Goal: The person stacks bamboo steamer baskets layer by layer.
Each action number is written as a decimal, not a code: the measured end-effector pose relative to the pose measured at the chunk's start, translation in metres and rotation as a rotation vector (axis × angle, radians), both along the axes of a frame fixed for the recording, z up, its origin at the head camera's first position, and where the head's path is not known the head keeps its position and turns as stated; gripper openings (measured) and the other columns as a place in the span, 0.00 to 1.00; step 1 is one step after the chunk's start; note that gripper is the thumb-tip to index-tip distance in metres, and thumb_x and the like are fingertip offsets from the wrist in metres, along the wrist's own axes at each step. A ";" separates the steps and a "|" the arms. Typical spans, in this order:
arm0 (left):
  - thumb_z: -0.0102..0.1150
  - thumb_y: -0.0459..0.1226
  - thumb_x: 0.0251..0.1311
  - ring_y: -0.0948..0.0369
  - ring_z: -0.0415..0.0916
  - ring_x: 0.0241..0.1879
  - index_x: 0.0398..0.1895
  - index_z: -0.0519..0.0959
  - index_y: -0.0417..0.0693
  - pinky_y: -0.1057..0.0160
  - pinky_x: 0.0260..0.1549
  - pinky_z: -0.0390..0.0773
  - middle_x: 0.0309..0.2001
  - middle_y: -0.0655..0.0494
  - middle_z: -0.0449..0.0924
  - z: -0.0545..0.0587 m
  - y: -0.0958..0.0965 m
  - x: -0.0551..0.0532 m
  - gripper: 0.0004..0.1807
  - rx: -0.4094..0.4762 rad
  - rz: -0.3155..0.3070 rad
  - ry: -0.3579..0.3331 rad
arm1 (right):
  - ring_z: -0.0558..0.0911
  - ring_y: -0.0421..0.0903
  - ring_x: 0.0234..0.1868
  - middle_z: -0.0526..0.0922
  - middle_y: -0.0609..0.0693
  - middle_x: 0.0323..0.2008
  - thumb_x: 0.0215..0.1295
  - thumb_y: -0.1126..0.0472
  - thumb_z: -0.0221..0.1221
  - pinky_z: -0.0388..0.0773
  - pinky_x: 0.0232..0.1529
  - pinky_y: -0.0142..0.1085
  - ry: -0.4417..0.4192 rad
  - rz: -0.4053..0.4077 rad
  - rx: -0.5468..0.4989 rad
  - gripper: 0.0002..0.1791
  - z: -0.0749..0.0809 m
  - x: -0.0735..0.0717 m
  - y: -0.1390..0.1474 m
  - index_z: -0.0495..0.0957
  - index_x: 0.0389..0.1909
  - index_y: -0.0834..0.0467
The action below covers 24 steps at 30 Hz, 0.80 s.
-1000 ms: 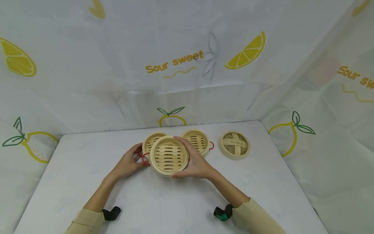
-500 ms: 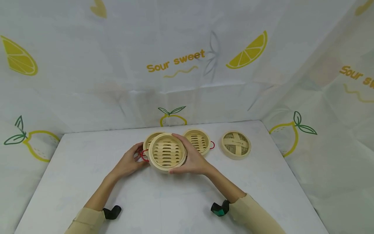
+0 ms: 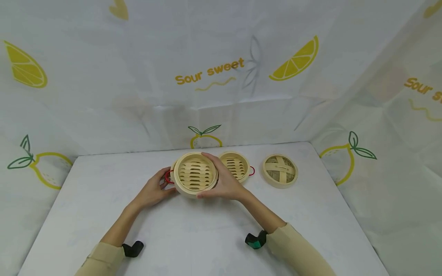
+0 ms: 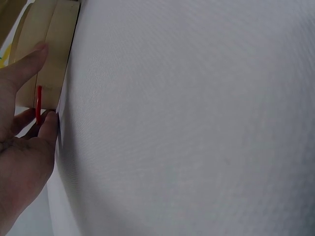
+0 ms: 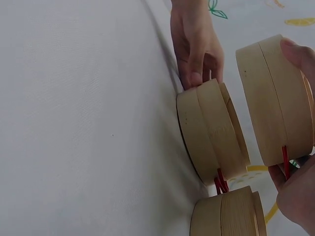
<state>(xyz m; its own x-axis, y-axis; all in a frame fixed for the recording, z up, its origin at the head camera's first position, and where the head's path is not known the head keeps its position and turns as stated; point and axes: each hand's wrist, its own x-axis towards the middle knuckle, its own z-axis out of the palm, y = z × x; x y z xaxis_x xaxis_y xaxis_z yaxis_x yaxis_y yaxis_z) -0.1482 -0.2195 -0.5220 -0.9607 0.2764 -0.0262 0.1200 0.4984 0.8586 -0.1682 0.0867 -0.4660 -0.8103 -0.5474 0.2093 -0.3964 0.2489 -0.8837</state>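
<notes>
My right hand (image 3: 225, 182) grips a round bamboo steamer basket (image 3: 195, 172) with a slatted base, thumb at its near side and fingers at its far side. In the right wrist view this raised basket is tilted, with a gap between it and a second steamer basket (image 5: 211, 132) on the table. The raised basket hides most of the second one in the head view. My left hand (image 3: 154, 189) holds the second basket at its left side, thumb on the wall (image 4: 49, 44) and fingers by a red loop (image 4: 39, 105).
A third steamer basket (image 3: 236, 165) with a red loop handle stands just right of the pair. Farther right lies a woven bamboo lid (image 3: 280, 170) with crossed strips. A lemon-printed sheet (image 3: 138, 126) rises behind the white table (image 3: 193, 237).
My right hand has carried its basket back and slightly left, so it now covers most of the second basket. The left hand has stayed in place at the second basket's side.
</notes>
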 end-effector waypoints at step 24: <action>0.82 0.36 0.60 0.63 0.76 0.61 0.77 0.68 0.43 0.78 0.66 0.77 0.66 0.45 0.79 -0.007 -0.001 -0.002 0.44 0.039 0.001 0.047 | 0.65 0.52 0.85 0.64 0.49 0.84 0.43 0.58 0.88 0.62 0.88 0.57 -0.028 -0.009 0.014 0.71 0.000 -0.016 -0.020 0.55 0.86 0.46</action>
